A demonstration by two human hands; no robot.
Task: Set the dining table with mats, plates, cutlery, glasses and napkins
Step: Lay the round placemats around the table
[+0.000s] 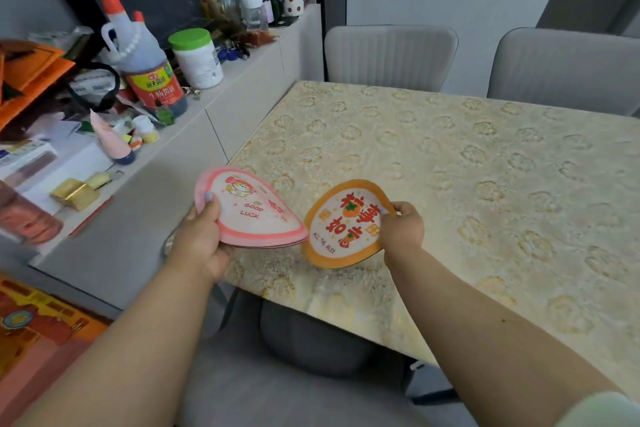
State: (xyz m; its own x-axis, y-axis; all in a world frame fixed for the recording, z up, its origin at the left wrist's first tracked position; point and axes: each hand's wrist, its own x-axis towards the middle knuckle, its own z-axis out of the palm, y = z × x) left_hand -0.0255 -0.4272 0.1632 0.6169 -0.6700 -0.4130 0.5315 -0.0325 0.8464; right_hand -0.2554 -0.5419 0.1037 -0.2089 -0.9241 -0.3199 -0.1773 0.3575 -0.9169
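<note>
My left hand (204, 236) grips a small stack of round mats, with a pink "GOOD LUCK" mat (252, 215) on top, held tilted above the near left corner of the dining table (467, 163). My right hand (401, 229) pinches the right edge of an orange round mat (343, 224) printed with red characters and "ALL THE BEST". That mat hangs tilted just over the table's near edge, right beside the pink stack. The table's gold floral cloth bears nothing else.
A grey sideboard (214, 114) on the left is crowded with a soy sauce bottle (149, 62), a green-lidded jar (197, 59), bottles and boxes. Two grey chairs (391, 55) stand behind the table. A grey seat (311, 340) sits under the near edge.
</note>
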